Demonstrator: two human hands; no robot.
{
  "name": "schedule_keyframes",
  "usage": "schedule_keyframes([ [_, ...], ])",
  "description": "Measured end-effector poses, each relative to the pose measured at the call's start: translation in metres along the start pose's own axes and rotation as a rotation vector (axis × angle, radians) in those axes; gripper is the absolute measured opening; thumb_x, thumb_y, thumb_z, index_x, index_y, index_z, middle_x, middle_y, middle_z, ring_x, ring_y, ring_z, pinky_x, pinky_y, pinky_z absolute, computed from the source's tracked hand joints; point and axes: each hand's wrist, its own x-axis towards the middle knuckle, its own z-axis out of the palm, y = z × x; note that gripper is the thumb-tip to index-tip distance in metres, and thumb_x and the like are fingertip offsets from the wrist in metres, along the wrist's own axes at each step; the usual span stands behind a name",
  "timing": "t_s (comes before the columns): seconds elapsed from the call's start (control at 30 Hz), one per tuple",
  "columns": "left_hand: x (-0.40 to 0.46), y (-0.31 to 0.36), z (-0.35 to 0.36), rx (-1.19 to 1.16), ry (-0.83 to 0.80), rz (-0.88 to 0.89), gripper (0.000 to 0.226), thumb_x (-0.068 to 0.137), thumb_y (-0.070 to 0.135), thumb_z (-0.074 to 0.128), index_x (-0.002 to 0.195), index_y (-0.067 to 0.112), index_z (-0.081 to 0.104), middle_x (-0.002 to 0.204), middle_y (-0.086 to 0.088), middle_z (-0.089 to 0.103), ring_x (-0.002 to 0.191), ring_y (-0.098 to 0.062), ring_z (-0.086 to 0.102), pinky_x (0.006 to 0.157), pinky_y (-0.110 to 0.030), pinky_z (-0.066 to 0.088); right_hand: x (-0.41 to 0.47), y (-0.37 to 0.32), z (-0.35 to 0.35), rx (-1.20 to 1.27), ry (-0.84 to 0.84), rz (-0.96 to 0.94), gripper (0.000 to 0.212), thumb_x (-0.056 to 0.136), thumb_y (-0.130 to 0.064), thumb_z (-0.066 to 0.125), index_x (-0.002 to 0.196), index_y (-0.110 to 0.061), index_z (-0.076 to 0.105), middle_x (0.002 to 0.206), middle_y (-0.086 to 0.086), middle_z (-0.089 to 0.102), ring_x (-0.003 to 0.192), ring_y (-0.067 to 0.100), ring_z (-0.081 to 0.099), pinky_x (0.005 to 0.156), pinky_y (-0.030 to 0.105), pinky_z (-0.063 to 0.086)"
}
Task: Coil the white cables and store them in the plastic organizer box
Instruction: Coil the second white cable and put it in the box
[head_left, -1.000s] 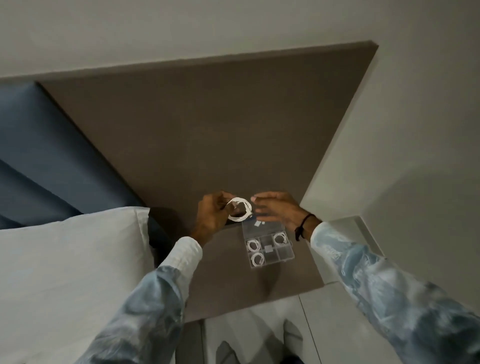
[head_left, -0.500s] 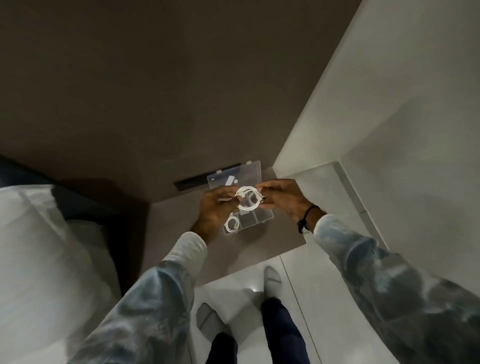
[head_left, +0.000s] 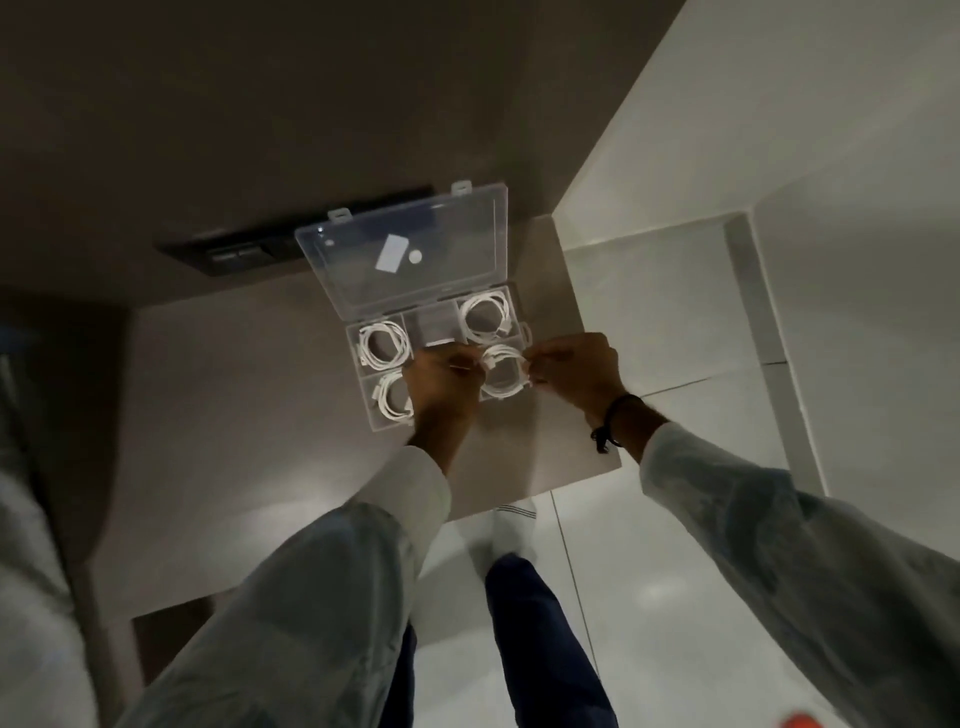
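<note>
A clear plastic organizer box (head_left: 366, 418) lies on a small grey table, its lid (head_left: 405, 249) open and leaning back. Coiled white cables sit in three compartments: far left (head_left: 383, 345), far right (head_left: 485, 312) and near left (head_left: 393, 400). My left hand (head_left: 447, 382) and my right hand (head_left: 574, 371) both pinch a fourth coiled white cable (head_left: 506, 366) just over the near right compartment. Whether it touches the box floor I cannot tell. The middle far compartment (head_left: 434, 325) holds no cable.
The grey table (head_left: 234, 415) ends close to the box's right side, with white tiled floor (head_left: 675, 545) beyond. A dark socket panel (head_left: 234, 254) is set in the brown wall behind the box. My legs and feet show below. A pale pillow lies at the left edge.
The view has tilted down and closer to the box. Both hands have lowered the coiled cable from above the box toward its near right compartment.
</note>
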Motion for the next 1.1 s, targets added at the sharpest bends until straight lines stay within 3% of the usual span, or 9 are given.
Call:
schedule_keyframes([
  [0.07,0.004,-0.007,0.01,0.035,-0.005,0.014,0.017,0.073,0.004,0.079,0.086,0.014,0.082,0.082,-0.004,0.079,0.066,-0.005,0.066,0.063,-0.01,0.052,0.012,0.009,0.004,-0.045,0.008,-0.026,0.014,0.075,-0.007,0.082,0.087,-0.014,0.083,0.083,0.008,0.081,0.079,0.023,0.078,0.088,0.044,0.062],
  [0.17,0.007,-0.012,0.015,0.089,0.002,0.068,0.017,0.075,0.005,0.077,0.09,0.013,0.082,0.085,-0.003,0.08,0.069,-0.006,0.067,0.067,-0.009,0.053,0.02,0.016,0.007,-0.093,0.031,-0.071,0.012,0.075,-0.012,0.082,0.084,-0.02,0.083,0.077,0.002,0.08,0.073,0.016,0.077,0.083,0.041,0.064],
  [0.33,0.008,-0.009,0.02,0.233,0.0,0.24,0.013,0.082,0.001,0.072,0.089,0.008,0.08,0.09,-0.01,0.077,0.077,-0.019,0.07,0.079,-0.033,0.06,0.029,0.019,0.014,-0.246,0.047,-0.255,0.011,0.08,-0.011,0.077,0.078,-0.02,0.083,0.068,-0.003,0.076,0.064,0.013,0.072,0.066,0.024,0.061],
  [0.43,0.007,-0.009,0.025,0.363,0.014,0.349,0.011,0.085,-0.003,0.068,0.085,0.002,0.078,0.1,-0.017,0.066,0.084,-0.024,0.063,0.074,-0.026,0.052,0.033,0.021,0.019,-0.379,0.07,-0.381,0.015,0.081,-0.005,0.07,0.076,-0.014,0.081,0.075,0.004,0.078,0.069,0.02,0.07,0.065,0.022,0.053],
  [0.57,0.01,-0.018,0.029,0.448,-0.016,0.367,0.013,0.086,-0.004,0.065,0.084,0.002,0.077,0.101,-0.016,0.061,0.085,-0.023,0.06,0.069,-0.014,0.036,0.035,0.025,0.02,-0.333,0.064,-0.403,0.006,0.078,-0.007,0.079,0.075,-0.012,0.076,0.072,0.003,0.074,0.066,0.016,0.067,0.059,0.016,0.05],
  [0.7,0.01,-0.024,0.025,0.396,-0.028,0.376,0.012,0.086,0.001,0.069,0.095,0.003,0.077,0.104,-0.016,0.062,0.087,-0.025,0.065,0.079,-0.021,0.049,0.037,0.029,0.011,-0.212,-0.036,-0.301,0.015,0.068,-0.017,0.091,0.076,-0.015,0.078,0.065,-0.01,0.068,0.059,-0.002,0.062,0.058,0.0,0.043],
  [0.77,0.004,-0.029,0.019,0.353,-0.053,0.397,0.014,0.085,0.005,0.073,0.099,0.002,0.077,0.108,-0.016,0.06,0.086,-0.027,0.066,0.083,-0.032,0.057,0.031,0.031,0.007,-0.246,-0.078,-0.302,0.016,0.066,-0.01,0.09,0.077,-0.016,0.08,0.066,-0.011,0.069,0.062,0.002,0.065,0.06,-0.002,0.043],
  [0.87,-0.008,-0.037,0.012,0.376,-0.12,0.445,0.021,0.081,0.011,0.079,0.099,0.002,0.076,0.112,-0.016,0.056,0.089,-0.027,0.065,0.081,-0.034,0.059,0.024,0.036,0.007,-0.338,-0.038,-0.398,0.013,0.07,-0.001,0.083,0.075,-0.013,0.08,0.072,0.0,0.075,0.065,0.011,0.066,0.06,-0.003,0.041],
  [1.1,-0.002,-0.029,0.027,0.383,-0.047,0.319,0.014,0.083,0.018,0.078,0.092,0.007,0.08,0.108,-0.013,0.059,0.098,-0.022,0.058,0.08,-0.021,0.043,0.025,0.033,0.016,-0.332,-0.005,-0.337,0.014,0.079,-0.008,0.074,0.07,-0.015,0.081,0.066,-0.005,0.073,0.058,-0.004,0.065,0.053,0.002,0.042],
])
